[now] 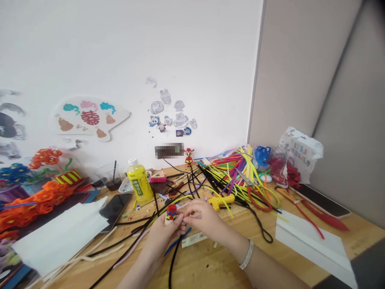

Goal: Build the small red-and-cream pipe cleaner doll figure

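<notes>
My left hand [163,236] is closed around a small fuzzy figure [171,212] in red, blue and yellow with a pale lower part. Beside it, my right hand [203,218] has its fingers pinched together close to the left fingertips; whatever sits between them is too small to make out. A silvery bracelet circles the right wrist. Just beyond the right hand lies a yellow glue gun [221,201]. Under the hands are a white tube [194,240] and black pipe cleaners [132,235]. A similar red figure [188,157] stands against the wall.
A yellow drink bottle [140,182] stands behind my left hand, near a plastic cup [110,178]. Coloured pipe cleaners [237,168] are heaped at the back right, with scissors [255,190] on them. Papers [64,230], a phone [116,210] and orange fuzzy flowers [39,204] lie left.
</notes>
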Motion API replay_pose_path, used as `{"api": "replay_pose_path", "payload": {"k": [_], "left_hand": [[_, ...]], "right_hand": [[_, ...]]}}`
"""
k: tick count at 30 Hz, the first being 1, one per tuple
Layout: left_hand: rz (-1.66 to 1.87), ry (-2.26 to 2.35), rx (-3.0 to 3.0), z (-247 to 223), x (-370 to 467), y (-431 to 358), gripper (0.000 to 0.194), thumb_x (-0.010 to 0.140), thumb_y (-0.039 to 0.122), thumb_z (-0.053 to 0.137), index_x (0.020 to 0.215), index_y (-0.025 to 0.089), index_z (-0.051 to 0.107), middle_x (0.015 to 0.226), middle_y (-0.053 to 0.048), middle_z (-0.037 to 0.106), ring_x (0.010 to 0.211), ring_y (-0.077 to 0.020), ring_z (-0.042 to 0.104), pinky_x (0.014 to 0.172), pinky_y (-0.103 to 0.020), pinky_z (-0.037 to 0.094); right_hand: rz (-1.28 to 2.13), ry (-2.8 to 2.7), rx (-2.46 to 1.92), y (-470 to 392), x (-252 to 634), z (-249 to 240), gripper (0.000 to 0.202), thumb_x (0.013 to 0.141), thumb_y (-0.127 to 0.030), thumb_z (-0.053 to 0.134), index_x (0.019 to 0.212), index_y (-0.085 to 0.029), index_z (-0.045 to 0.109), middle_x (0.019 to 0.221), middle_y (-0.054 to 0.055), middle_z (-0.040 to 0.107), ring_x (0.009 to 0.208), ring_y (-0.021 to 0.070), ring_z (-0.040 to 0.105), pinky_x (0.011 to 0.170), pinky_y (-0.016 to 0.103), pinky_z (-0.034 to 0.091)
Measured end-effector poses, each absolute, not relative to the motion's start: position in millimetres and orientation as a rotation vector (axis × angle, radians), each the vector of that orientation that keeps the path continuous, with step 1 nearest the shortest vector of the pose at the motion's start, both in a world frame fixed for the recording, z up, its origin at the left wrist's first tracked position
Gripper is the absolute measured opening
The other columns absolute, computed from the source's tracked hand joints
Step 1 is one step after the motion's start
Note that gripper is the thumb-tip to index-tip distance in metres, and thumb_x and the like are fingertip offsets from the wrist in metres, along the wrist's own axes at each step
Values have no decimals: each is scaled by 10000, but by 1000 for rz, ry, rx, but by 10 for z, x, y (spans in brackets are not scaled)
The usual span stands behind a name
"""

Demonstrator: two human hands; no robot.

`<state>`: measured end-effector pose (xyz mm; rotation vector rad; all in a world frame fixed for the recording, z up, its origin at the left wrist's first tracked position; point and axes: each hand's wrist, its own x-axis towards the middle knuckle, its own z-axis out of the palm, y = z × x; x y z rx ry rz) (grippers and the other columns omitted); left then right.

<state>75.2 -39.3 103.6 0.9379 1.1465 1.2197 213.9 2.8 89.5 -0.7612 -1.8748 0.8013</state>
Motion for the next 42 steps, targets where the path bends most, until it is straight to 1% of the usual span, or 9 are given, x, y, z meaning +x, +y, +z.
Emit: {"api": "replay_pose_path", "payload": {"k": [8, 11, 14, 18, 21, 24, 29, 33, 42], "left_hand": [[1010, 1160, 1038, 973, 691, -384, 343, 647, 459, 654, 754, 161, 522, 616, -13, 640, 510, -118, 594, 526, -237, 480], [761, 1300, 1146, 882, 642, -361, 411, 630, 478, 648, 874, 180, 505, 591, -15, 650, 450, -144, 605, 410, -219, 446], [768, 1500, 1254, 819, 581, -297, 422, 603, 457, 656, 891, 181, 517, 488, 13, 616, 391, -158, 586, 323, -185, 375], [966, 1590, 1301, 848, 493, -202, 287, 594, 375, 662, 756, 190, 515, 381, 71, 518, 321, -120, 495, 302, -168, 295], [1013, 1535, 1293, 905, 515, -216, 275, 609, 395, 645, 669, 196, 464, 368, 94, 464, 307, -81, 417, 326, -168, 289], [1004, 1340, 1204, 950, 645, -324, 312, 621, 440, 616, 632, 205, 411, 425, 79, 477, 344, -90, 449, 332, -177, 309], [1035, 1026, 1050, 1063, 842, -531, 160, 615, 254, 586, 664, 189, 449, 475, 58, 506, 395, -84, 461, 353, -165, 304], [1049, 874, 999, 1156, 861, -603, 85, 585, 178, 539, 639, 174, 473, 481, 47, 488, 396, -91, 455, 362, -192, 291], [1051, 814, 1004, 1143, 821, -573, 94, 589, 240, 545, 611, 172, 483, 491, 36, 488, 404, -101, 454, 374, -202, 296]], "right_hand": [[1374, -1508, -754, 80, 2169, 889, 195, 667, -340, 642, 709, -153, 605, 660, -16, 585, 636, 121, 543, 622, 246, 429], [1434, -1397, -798, 94, 2199, 920, 238, 627, -374, 666, 684, -154, 594, 634, -26, 569, 613, 113, 525, 594, 232, 407], [1415, -1375, -810, 109, 2213, 937, 227, 626, -359, 659, 673, -148, 589, 626, -27, 559, 604, 108, 512, 595, 227, 389], [1209, -1475, -847, 125, 2190, 909, 128, 678, -280, 601, 682, -153, 583, 642, -12, 557, 613, 122, 513, 582, 236, 398], [759, -1656, -819, 77, 2164, 893, 58, 719, -185, 554, 672, -167, 582, 671, 3, 559, 662, 140, 518, 625, 260, 411], [370, -1788, -732, -27, 2156, 898, 80, 770, -163, 523, 728, -184, 587, 737, 23, 588, 742, 157, 525, 683, 285, 410], [48, -1979, -562, -158, 2185, 914, 143, 847, -183, 443, 809, -191, 580, 771, 39, 617, 754, 159, 527, 684, 295, 418], [-102, -2003, -492, -169, 2205, 912, 141, 850, -163, 441, 806, -183, 573, 751, 43, 619, 710, 154, 512, 653, 290, 419], [-106, -2001, -459, -177, 2204, 915, 108, 831, -164, 469, 840, -174, 576, 771, 45, 626, 731, 154, 516, 671, 294, 427]]}}
